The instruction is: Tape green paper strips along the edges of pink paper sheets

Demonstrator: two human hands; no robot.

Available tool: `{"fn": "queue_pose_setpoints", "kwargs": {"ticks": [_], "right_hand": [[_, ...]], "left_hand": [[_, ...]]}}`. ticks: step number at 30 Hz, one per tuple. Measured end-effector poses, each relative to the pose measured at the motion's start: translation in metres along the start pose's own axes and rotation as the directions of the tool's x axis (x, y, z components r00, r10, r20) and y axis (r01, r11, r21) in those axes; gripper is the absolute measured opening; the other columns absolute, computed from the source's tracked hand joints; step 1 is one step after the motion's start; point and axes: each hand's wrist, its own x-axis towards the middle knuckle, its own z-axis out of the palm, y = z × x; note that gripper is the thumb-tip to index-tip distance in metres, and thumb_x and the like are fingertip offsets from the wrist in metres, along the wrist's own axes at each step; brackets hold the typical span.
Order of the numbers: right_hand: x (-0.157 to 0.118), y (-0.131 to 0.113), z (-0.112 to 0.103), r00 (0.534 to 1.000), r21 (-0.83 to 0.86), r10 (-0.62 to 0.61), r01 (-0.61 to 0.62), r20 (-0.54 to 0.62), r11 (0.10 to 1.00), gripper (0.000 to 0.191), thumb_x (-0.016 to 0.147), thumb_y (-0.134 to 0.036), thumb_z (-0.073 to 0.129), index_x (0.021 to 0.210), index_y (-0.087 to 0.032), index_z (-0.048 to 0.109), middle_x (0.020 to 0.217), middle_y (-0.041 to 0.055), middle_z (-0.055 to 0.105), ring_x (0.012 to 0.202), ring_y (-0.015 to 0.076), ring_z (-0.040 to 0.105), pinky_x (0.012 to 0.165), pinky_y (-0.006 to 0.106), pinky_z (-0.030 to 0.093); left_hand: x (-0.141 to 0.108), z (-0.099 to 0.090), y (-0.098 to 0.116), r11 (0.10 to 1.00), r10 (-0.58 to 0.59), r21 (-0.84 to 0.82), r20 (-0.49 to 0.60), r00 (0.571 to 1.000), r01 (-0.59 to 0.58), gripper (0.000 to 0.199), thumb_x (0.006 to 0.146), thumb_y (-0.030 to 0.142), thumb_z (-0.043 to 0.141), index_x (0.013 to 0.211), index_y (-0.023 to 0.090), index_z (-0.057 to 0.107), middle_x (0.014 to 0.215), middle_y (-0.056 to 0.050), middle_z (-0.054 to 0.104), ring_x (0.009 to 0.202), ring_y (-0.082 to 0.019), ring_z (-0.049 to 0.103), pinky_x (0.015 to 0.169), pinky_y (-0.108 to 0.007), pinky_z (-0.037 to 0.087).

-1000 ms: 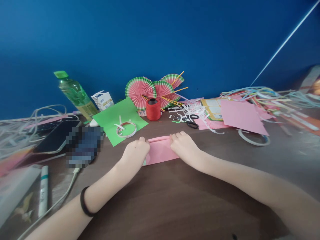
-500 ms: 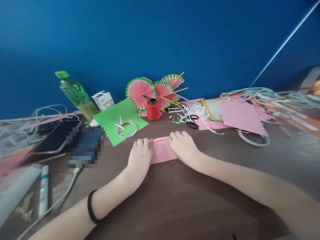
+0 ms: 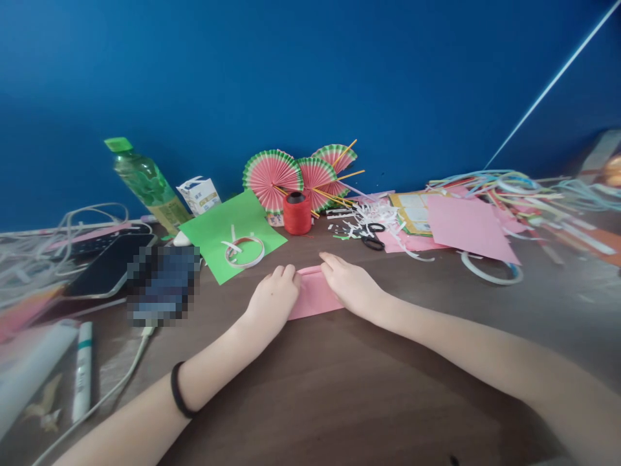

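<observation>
A sheet of pink paper point(image 3: 317, 298) lies on the dark brown table, with a narrow fold along its far edge. My left hand point(image 3: 274, 296) is closed at the left end of that fold, fingers curled over the paper. At the right end, my right hand point(image 3: 354, 288) grips the same folded edge, its fingers pressed together. Parts of the paper are hidden under both hands. Just beyond the left hand, a green sheet point(image 3: 208, 226) carries a roll of white tape point(image 3: 246, 252).
Behind stand a spool of red thread point(image 3: 297, 215), watermelon-patterned paper fans point(image 3: 272, 178) and a green bottle point(image 3: 150, 184). Scissors point(image 3: 372, 238) lie by white paper scraps. More pink paper point(image 3: 470, 226) is at right. Left are a phone point(image 3: 111, 265) and a marker point(image 3: 83, 372).
My left hand has shifted slightly right along the fold and flattened a little. My right hand has moved slightly left, its fingers now closer together. The paper stays in place.
</observation>
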Motion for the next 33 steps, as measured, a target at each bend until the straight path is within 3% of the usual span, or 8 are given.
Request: {"fn": "queue_pose_setpoints", "kwargs": {"ticks": [4, 7, 12, 17, 21, 27, 33], "right_hand": [[0.000, -0.001, 0.002, 1.000, 0.022, 0.006, -0.006, 0.026, 1.000, 0.034, 0.083, 0.002, 0.037, 0.110, -0.007, 0.056, 0.121, 0.0207, 0.055, 0.107, 0.0249, 0.058, 0.075, 0.032, 0.055], [0.000, -0.001, 0.004, 0.999, 0.000, -0.041, 0.041, -0.005, 0.999, 0.038, 0.083, 0.001, 0.040, 0.116, -0.010, 0.054, 0.121, 0.0189, 0.056, 0.114, 0.0254, 0.053, 0.084, 0.034, 0.053], [0.000, -0.001, 0.001, 0.998, -0.001, -0.067, 0.067, 0.022, 0.998, 0.040, 0.080, 0.001, 0.044, 0.117, -0.007, 0.056, 0.124, 0.0207, 0.055, 0.117, 0.0276, 0.051, 0.090, 0.037, 0.050], [-0.002, 0.001, 0.007, 0.994, 0.079, -0.099, 0.103, -0.053, 0.992, 0.043, 0.078, 0.001, 0.043, 0.118, -0.007, 0.057, 0.129, 0.0160, 0.052, 0.123, 0.0250, 0.045, 0.097, 0.038, 0.046], [0.000, 0.002, 0.017, 0.991, 0.145, -0.082, 0.098, -0.108, 0.985, 0.043, 0.078, 0.001, 0.041, 0.118, -0.004, 0.056, 0.129, 0.0174, 0.051, 0.127, 0.0262, 0.040, 0.102, 0.041, 0.041], [0.002, 0.006, 0.023, 0.990, 0.201, -0.060, 0.085, -0.128, 0.976, 0.040, 0.080, -0.001, 0.043, 0.117, -0.006, 0.058, 0.126, 0.0159, 0.054, 0.118, 0.0235, 0.050, 0.097, 0.036, 0.045], [0.007, 0.015, 0.030, 0.952, 0.301, -0.047, 0.142, -0.303, 0.943, 0.032, 0.081, -0.004, 0.042, 0.100, -0.010, 0.067, 0.113, 0.0114, 0.064, 0.106, 0.0216, 0.058, 0.093, 0.037, 0.047]], "left_hand": [[-0.001, 0.002, 0.002, 1.000, -0.015, -0.011, -0.010, 1.000, 0.015, 0.037, 0.083, 0.002, 0.037, 0.115, 0.010, 0.054, 0.090, -0.011, 0.057, 0.087, -0.022, 0.055, 0.064, -0.029, 0.047], [-0.001, 0.006, 0.003, 1.000, -0.021, -0.019, -0.019, 1.000, 0.021, 0.045, 0.084, 0.003, 0.038, 0.127, 0.015, 0.045, 0.091, -0.010, 0.055, 0.088, -0.022, 0.054, 0.062, -0.028, 0.047], [0.000, 0.005, 0.002, 0.999, -0.038, -0.022, 0.017, 0.999, 0.039, 0.046, 0.085, 0.005, 0.037, 0.129, 0.018, 0.045, 0.093, -0.011, 0.054, 0.090, -0.022, 0.052, 0.060, -0.026, 0.046], [0.001, 0.000, 0.003, 0.998, -0.048, -0.044, 0.045, 0.998, 0.050, 0.043, 0.088, 0.008, 0.033, 0.128, 0.017, 0.047, 0.095, -0.012, 0.054, 0.092, -0.024, 0.052, 0.058, -0.028, 0.046], [0.001, -0.002, 0.003, 0.996, -0.059, -0.061, 0.068, 0.996, 0.063, 0.042, 0.089, 0.012, 0.033, 0.128, 0.017, 0.048, 0.098, -0.014, 0.054, 0.094, -0.026, 0.051, 0.056, -0.028, 0.045], [0.003, 0.001, -0.008, 0.992, -0.060, -0.107, 0.037, 0.998, 0.064, 0.039, 0.088, 0.012, 0.035, 0.121, 0.018, 0.055, 0.091, -0.011, 0.057, 0.089, -0.023, 0.055, 0.062, -0.029, 0.044], [0.007, 0.006, -0.018, 0.984, -0.038, -0.173, -0.035, 0.999, 0.031, 0.028, 0.086, 0.016, 0.043, 0.103, 0.020, 0.065, 0.093, -0.008, 0.059, 0.086, -0.021, 0.056, 0.067, -0.031, 0.043]]}}
